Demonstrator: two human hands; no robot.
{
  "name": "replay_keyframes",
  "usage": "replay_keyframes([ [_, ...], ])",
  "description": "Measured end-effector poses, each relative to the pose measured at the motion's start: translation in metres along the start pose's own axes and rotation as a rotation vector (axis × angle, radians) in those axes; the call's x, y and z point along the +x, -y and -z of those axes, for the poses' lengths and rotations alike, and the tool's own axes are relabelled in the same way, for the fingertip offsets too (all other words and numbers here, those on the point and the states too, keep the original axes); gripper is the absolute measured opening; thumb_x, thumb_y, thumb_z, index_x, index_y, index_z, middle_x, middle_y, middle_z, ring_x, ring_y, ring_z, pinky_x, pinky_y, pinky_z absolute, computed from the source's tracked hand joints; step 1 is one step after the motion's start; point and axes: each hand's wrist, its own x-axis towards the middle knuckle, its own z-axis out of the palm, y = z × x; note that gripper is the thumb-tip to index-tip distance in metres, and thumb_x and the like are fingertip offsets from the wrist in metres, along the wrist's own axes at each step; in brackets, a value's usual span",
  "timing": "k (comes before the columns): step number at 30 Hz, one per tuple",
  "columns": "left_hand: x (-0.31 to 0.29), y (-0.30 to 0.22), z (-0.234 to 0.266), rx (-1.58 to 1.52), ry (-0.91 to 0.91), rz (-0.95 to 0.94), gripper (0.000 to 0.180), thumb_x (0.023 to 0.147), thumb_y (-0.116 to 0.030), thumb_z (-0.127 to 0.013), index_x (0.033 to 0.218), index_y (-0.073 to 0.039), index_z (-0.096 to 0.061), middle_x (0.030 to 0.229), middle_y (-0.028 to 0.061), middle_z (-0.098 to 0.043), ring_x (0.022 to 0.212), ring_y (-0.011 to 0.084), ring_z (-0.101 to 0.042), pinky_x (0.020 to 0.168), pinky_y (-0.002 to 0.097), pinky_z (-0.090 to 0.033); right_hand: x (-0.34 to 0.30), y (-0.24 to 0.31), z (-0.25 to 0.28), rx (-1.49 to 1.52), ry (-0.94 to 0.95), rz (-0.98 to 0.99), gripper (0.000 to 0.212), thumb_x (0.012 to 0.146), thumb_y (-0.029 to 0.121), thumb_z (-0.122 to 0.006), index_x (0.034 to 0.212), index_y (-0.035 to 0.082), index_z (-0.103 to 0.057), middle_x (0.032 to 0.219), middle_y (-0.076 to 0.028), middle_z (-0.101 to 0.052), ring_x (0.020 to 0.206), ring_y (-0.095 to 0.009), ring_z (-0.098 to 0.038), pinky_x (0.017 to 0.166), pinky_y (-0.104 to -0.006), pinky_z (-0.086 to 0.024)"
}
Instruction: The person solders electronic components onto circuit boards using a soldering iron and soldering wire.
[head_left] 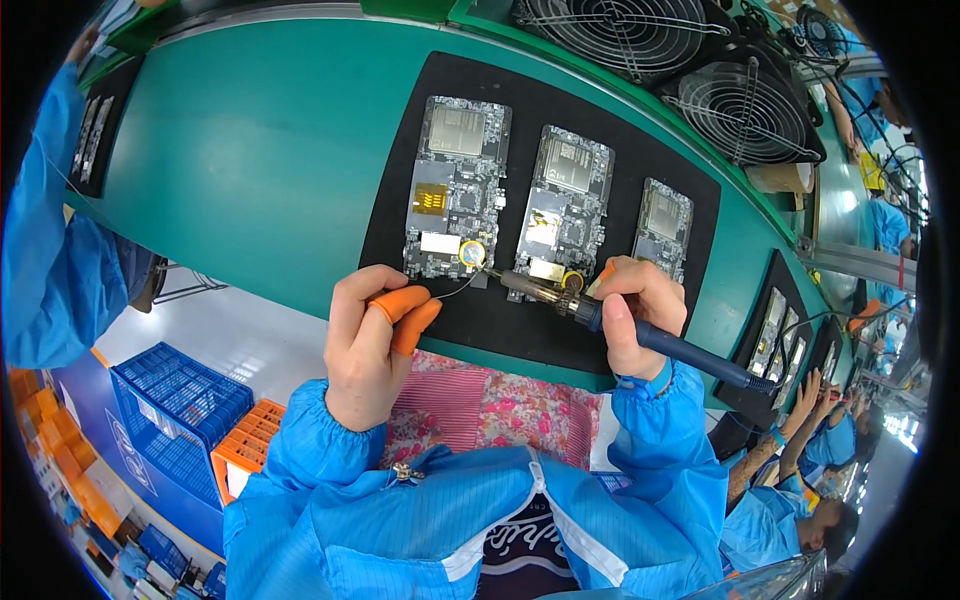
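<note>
I am watching the left hand [372, 335] pinching the wire [461, 291], the right hand [642, 312] gripping the soldering iron [665, 346]. Its tip is pointing beside the round cell [472, 253] on the black mat [480, 322]'s left board [462, 178]; trembling could be scorching that cell.

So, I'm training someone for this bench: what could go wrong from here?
The soldering iron has its tip beside the round yellow-rimmed part on the left board; if hot, it might scorch that part. Its shaft reaches over the lower end of the middle board, which a dip could damage. The left hand holds a thin wire near the tip, so fingers might get burned.
</note>
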Motion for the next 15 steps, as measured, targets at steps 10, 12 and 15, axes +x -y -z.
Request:
replay_keyframes([
  [10, -0.0004, 0.0036, -0.0028, -0.006, 0.029, 0.009, 0.020, 0.067, 0.004, -0.072, 0.083, 0.004, -0.060, 0.093, 0.0110, -0.053, 0.080, 0.0235, -0.056, 0.063, 0.0291, -0.049, 0.0035, -0.0020, -0.0040, -0.019, 0.066, -0.014, 0.011, 0.076, 0.008, -0.058, 0.072, 0.001, -0.051, 0.058, -0.008, -0.050, 0.044, -0.014, -0.045, 0.041, -0.0246, -0.033],
  [12, -0.0008, 0.0044, -0.0033, -0.014, 0.025, 0.010, 0.021, 0.067, 0.004, -0.072, 0.083, 0.004, -0.060, 0.093, 0.0111, -0.053, 0.080, 0.0238, -0.056, 0.063, 0.0292, -0.049, 0.0029, -0.0025, -0.0047, -0.003, 0.054, 0.001, 0.010, 0.076, 0.008, -0.057, 0.072, 0.000, -0.051, 0.057, -0.008, -0.049, 0.044, -0.015, -0.045, 0.040, -0.0249, -0.033],
  [15, -0.0008, 0.0054, -0.0049, -0.019, 0.014, 0.010, 0.020, 0.067, 0.004, -0.072, 0.083, 0.004, -0.060, 0.093, 0.0112, -0.053, 0.079, 0.0240, -0.056, 0.063, 0.0294, -0.048, 0.0015, -0.0045, -0.0048, 0.007, 0.052, 0.005, 0.009, 0.075, 0.007, -0.057, 0.072, 0.000, -0.051, 0.057, -0.008, -0.049, 0.044, -0.015, -0.045, 0.040, -0.0250, -0.033],
])
